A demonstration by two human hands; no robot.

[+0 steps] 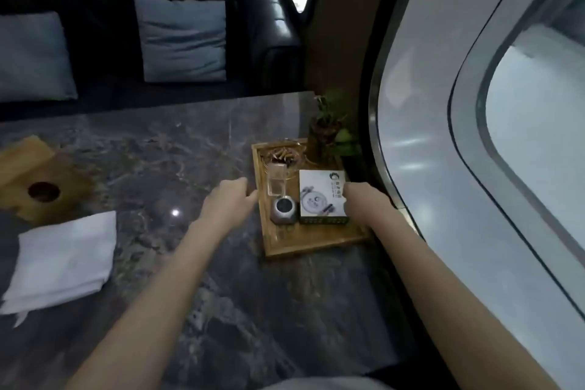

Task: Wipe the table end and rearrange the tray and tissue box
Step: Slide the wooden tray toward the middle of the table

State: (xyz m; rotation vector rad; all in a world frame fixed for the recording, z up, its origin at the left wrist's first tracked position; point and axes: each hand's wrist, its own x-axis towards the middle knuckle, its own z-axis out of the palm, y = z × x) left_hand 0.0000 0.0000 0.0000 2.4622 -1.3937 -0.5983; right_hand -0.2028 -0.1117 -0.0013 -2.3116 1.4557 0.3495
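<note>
Both hands reach to a wooden tray (311, 248) that sits on the dark marble table (177, 149) at its right end, close beside the curved window frame (408, 104). The left hand (226, 201) meets the tray's left rim, its fingers (250, 196) curled against the wood; whether they grip it or only touch it cannot be told. The right hand (364, 199) lies at the tray's right side, partly behind a white printed box (323, 196) on the tray, and its fingers are mostly hidden, so their hold cannot be told.

On the tray, left of the white box, stands a small round grey object (282, 209), with a clear glass (278, 182) just beyond it and a glass ashtray (281, 155) with butts at the far left corner. A small potted plant (326, 130) is at the far right corner.

Well apart, at the table's left, lies a wooden tissue box (38, 180) with a round hole in its top. Near it, toward the viewer, rests a folded white cloth (63, 260). Beyond the table is a dark sofa (269, 25) with two blue cushions (183, 38).
</note>
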